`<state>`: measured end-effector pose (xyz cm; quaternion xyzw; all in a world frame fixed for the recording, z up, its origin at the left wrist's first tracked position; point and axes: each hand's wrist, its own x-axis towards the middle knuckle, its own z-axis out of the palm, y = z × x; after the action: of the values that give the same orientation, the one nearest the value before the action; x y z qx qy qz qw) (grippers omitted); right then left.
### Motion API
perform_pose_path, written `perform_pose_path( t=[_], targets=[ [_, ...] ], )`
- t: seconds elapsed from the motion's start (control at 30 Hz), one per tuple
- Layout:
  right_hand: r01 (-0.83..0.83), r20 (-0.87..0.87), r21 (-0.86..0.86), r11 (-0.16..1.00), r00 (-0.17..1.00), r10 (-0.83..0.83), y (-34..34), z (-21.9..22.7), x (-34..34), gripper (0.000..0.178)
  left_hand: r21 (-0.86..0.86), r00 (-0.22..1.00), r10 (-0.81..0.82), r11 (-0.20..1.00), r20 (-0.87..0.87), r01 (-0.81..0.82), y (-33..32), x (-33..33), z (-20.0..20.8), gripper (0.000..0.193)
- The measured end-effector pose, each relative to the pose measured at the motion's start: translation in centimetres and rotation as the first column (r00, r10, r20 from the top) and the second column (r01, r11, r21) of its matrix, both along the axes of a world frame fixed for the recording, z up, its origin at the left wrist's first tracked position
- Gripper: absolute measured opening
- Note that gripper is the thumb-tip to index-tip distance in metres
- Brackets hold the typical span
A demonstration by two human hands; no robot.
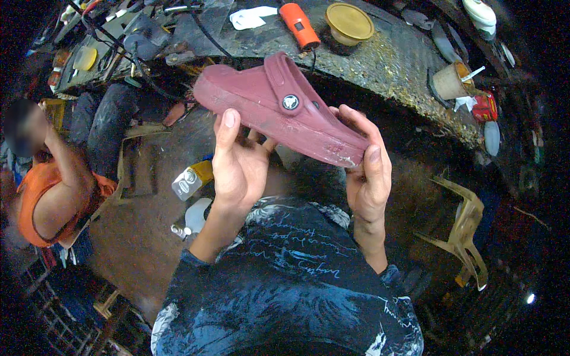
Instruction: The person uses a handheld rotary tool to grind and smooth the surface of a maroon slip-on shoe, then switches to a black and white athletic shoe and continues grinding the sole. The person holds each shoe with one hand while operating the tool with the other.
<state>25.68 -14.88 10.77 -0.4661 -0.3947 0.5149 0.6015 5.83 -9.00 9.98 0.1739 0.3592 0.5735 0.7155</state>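
Note:
A dusty maroon foam clog is held up sideways between my two hands, its toe to the left and its heel to the right. Its heel strap is folded forward over the upper, with a round dark rivet showing. My left hand grips the sole near the toe, thumb on the near side and fingers behind it. Around the heel end, my right hand is closed, thumb at the sole's edge and fingers on the far side. Pale scuffs mark the sole near the heel.
Beyond the clog runs a worn workbench bearing an orange device, a lidded yellow tub, a white cloth and a beige cup. A person in orange sits at left. A plastic chair stands at right.

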Motion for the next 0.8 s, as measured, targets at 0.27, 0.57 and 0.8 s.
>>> perform_pose_path(
  t=[0.27, 0.57, 0.8],
  targets=[
    [-0.062, 0.010, 0.129, 0.990, 0.998, 0.061, 0.4, 0.0, -0.1, 0.089, 0.100, 0.992, 0.123, 0.987, 0.006, -0.123, -0.2, 0.8, -0.2, 0.070],
    [-0.075, -0.064, 0.029, 0.997, 0.995, 0.077, 0.4, 0.2, 0.5, 0.092, 0.129, 0.984, 0.176, 0.977, -0.041, -0.170, -0.1, 0.5, -0.4, 0.077],
    [-0.133, -0.154, 0.032, 0.991, 0.979, 0.136, 0.3, -0.1, 1.3, 0.095, 0.094, 0.989, 0.144, 0.985, 0.034, -0.146, -0.2, 0.3, -0.5, 0.077]
  ],
)
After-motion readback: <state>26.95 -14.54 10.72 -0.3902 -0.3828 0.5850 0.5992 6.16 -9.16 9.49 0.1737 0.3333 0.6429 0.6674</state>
